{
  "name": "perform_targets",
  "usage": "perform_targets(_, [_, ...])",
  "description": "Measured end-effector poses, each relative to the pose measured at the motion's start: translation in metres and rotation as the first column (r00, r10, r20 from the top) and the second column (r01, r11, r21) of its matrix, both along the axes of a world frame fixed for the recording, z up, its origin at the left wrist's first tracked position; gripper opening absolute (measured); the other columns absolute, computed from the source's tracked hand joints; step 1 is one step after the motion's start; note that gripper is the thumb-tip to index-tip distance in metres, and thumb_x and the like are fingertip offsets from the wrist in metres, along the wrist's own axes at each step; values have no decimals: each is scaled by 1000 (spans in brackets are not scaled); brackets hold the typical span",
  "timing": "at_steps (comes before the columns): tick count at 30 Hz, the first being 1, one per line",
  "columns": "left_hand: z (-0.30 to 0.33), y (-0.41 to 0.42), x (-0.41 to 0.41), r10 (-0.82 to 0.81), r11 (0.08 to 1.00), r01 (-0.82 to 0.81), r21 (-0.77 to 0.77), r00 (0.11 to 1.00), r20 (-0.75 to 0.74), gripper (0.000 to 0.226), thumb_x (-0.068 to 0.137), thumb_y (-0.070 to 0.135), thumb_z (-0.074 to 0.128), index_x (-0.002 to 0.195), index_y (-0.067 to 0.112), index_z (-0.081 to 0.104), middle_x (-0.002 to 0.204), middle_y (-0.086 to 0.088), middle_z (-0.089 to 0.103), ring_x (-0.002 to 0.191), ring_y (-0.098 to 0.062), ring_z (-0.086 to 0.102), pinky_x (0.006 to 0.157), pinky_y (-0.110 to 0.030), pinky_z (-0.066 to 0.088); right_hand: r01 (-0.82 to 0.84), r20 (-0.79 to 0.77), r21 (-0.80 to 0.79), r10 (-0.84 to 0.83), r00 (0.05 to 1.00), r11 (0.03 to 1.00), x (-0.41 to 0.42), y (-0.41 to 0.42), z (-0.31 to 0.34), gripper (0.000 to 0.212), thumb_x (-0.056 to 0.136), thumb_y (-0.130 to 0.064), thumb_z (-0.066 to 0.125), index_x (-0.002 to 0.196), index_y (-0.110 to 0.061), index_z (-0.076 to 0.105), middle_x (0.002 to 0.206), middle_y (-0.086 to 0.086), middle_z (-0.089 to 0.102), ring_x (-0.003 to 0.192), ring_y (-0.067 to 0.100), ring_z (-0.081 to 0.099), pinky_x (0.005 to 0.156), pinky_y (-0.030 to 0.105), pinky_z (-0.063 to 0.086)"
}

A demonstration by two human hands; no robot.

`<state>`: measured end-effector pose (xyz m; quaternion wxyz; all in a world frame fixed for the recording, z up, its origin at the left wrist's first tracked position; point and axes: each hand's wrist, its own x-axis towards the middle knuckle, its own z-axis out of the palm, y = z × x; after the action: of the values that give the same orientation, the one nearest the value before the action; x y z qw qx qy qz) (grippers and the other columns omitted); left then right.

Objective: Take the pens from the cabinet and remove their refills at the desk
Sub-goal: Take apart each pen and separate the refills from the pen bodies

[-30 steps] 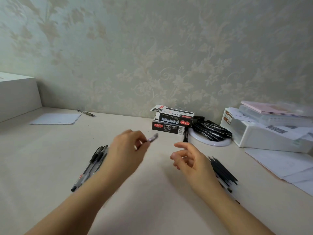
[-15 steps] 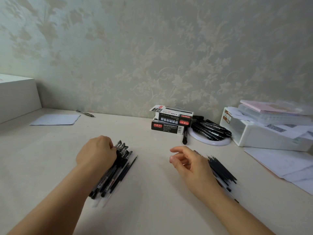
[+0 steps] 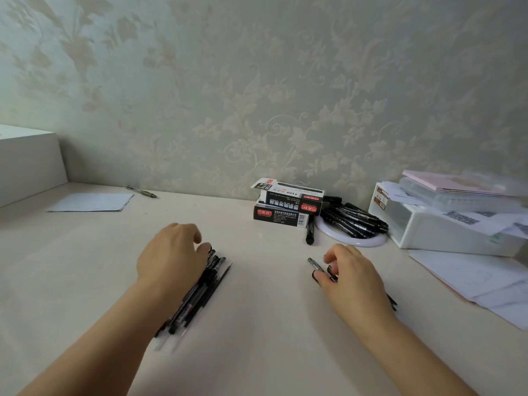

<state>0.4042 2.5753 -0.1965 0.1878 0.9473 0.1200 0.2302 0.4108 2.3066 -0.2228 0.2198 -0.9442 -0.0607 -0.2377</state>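
Right hand (image 3: 347, 277) now lowered onto black refills (image 3: 317, 266), left hand (image 3: 171, 258) on pens (image 3: 200, 292)

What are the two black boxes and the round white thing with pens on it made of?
The two stacked black boxes look like thin printed cardboard: a folded flap stands open on the top one, and the sides are matte with printed labels. The round white dish under the pens looks like smooth plastic or glazed ceramic; its soft sheen leaves that open.

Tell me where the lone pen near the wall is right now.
In the head view, the lone pen lies far left on the desk, close to the wall, just right of the sheet of paper.
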Motion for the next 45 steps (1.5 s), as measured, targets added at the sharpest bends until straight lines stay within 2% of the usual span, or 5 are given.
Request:
perform_targets(14, [-22,-63,-17,-461,887,461,-26,887,15,12,88,33,58,86,29,69,81,14,63,65,-1,51,66,-18,45,4,-63,-212,-18,998,977,-3,6,-2,14,93,-37,58,91,-23,57,93,-5,52,89,19,57,73,31,43])
perform_targets(29, [-21,-35,-10,-417,896,436,86,891,-178,41,85,0,43,99,33,64,87,14,52,82,-7,47,78,-29,49,-104,-72,-194,91,993,976,-5,14,-2,20,95,-40,55,88,-24,46,90,-7,61,85,14,56,64,25,32])
perform_targets(36, [-23,-42,-10,-427,896,437,77,896,-118,32,89,8,45,98,30,66,85,13,53,91,-10,54,79,-31,48,-169,-187,297,231,955,940,-6,21,-2,11,87,-36,68,95,-31,62,69,-7,64,59,-1,54,57,15,39])
perform_targets(40, [-23,-58,-12,-472,880,474,-25,879,68,13,94,27,51,91,28,63,80,13,60,68,-4,52,67,-23,43,-108,-230,673,346,910,732,-3,28,0,12,92,-28,66,103,-26,64,71,-1,68,53,10,58,52,18,44])
perform_targets(45, [-19,-69,-16,-503,857,511,-70,858,103,50,90,63,32,79,22,60,70,6,65,64,-10,60,66,-36,50,-67,-191,886,494,848,458,-8,37,0,14,96,-18,60,106,-8,60,79,12,69,55,16,64,53,22,50])
